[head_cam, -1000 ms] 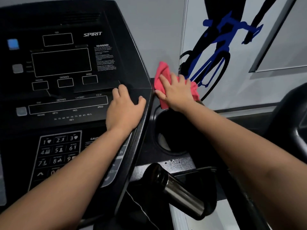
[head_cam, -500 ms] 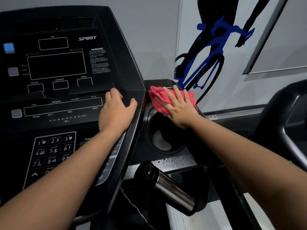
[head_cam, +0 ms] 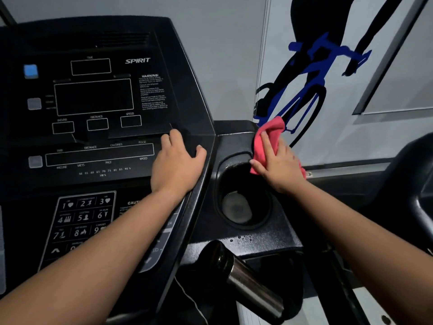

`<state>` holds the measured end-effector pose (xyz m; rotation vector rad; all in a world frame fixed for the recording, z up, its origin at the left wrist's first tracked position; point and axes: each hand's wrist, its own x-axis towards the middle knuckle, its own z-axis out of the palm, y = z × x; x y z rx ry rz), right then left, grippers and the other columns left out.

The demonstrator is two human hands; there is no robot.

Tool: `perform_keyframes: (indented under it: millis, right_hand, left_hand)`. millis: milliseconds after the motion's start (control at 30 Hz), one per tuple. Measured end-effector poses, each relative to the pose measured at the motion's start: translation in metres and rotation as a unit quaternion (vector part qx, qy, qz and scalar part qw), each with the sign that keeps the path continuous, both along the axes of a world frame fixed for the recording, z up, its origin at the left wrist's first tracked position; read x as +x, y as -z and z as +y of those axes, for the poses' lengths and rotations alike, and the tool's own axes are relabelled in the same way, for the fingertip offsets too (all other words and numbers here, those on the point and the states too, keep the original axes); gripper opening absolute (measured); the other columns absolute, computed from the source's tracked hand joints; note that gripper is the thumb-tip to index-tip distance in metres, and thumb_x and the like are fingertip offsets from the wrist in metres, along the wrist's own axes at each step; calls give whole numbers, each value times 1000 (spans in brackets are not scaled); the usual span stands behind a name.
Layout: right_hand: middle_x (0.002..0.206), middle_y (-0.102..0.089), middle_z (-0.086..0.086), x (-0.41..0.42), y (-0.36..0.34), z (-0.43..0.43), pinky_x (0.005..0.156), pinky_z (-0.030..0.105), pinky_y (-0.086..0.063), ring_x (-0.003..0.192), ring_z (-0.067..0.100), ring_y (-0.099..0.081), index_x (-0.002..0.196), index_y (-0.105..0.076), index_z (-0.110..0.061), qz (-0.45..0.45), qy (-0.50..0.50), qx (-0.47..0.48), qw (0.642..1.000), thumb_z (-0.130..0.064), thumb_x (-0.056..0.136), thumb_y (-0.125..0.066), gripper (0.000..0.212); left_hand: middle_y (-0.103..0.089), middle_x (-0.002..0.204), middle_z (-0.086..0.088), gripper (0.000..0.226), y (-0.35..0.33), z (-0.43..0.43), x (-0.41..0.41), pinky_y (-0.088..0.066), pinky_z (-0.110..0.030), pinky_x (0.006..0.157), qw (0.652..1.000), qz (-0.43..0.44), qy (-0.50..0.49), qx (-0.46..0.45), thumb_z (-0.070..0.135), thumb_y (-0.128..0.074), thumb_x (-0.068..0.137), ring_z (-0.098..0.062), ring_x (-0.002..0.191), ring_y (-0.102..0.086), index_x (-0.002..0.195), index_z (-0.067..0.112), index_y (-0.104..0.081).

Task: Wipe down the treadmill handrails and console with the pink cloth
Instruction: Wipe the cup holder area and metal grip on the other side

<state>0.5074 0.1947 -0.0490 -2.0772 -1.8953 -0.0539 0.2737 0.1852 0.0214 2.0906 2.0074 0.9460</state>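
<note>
The black treadmill console [head_cam: 98, 97] fills the left of the view, with its display windows and number keypad. My left hand [head_cam: 177, 164] rests flat on the console's right edge, fingers relaxed. To the right of the console, my right hand [head_cam: 280, 164] presses the pink cloth [head_cam: 269, 134] against the far right rim of the round cup holder [head_cam: 243, 202]. The fingers lie spread over the cloth; part of the cloth sticks up beyond the fingertips. A handrail with a metal grip sleeve [head_cam: 253, 287] juts out low in the middle.
Water droplets sit on the black tray surface [head_cam: 241, 239] below the cup holder. A wall with a blue bicycle graphic [head_cam: 314, 73] stands close behind. Another black machine part [head_cam: 419, 184] curves in at the right edge.
My right hand has slid the cloth from the console's right side down and around the cup holder's far rim to its right side. My left hand has stayed on the console edge.
</note>
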Motion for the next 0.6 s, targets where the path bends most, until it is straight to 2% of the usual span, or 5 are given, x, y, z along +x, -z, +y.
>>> perform_keyframes:
  millis: [167, 267, 367, 500, 600]
  right_hand:
    - [154, -14, 15, -23, -18, 24, 107, 56, -23, 136, 41, -21, 151, -6, -34, -85, -34, 22, 996, -66, 85, -44, 82]
    - [152, -23, 10, -36, -38, 38, 105, 55, -26, 132, 40, -27, 149, -18, -34, -105, -83, 22, 991, -72, 75, -53, 90]
    - [148, -29, 7, -47, -64, 53, 103, 56, -30, 129, 38, -32, 148, -20, -34, -111, -122, -33, 986, -75, 63, -63, 104]
    - [154, -19, 9, -70, -74, 56, 107, 67, -15, 137, 44, -18, 150, -11, -31, -121, -115, -78, 983, -66, 62, -72, 113]
    - [157, -10, 9, -79, -62, 44, 108, 66, -1, 142, 43, 0, 150, -14, -24, -96, -109, -57, 988, -54, 73, -70, 100]
  left_hand:
    - [-45, 109, -7, 37, 1, 1, 0, -36, -35, 66, 1000, 1, -1, 3, 41, -47, 91, -30, 86, -52, 108, 10, -39]
    - [-45, 110, -8, 38, 2, 1, 1, -34, -36, 66, 1000, 3, -5, 4, 41, -47, 91, -31, 88, -53, 109, 9, -40]
    - [-46, 112, -10, 40, 1, 2, 1, -33, -36, 67, 1000, 3, -12, 2, 41, -48, 90, -33, 90, -53, 111, 8, -40]
    - [-46, 114, -9, 42, -1, 0, 0, -33, -35, 67, 1000, -2, -10, -6, 42, -48, 91, -27, 84, -49, 113, 8, -41]
    - [-47, 116, -9, 43, -1, -1, 0, -33, -35, 68, 1000, -6, -10, -7, 42, -48, 91, -30, 90, -53, 114, 8, -41]
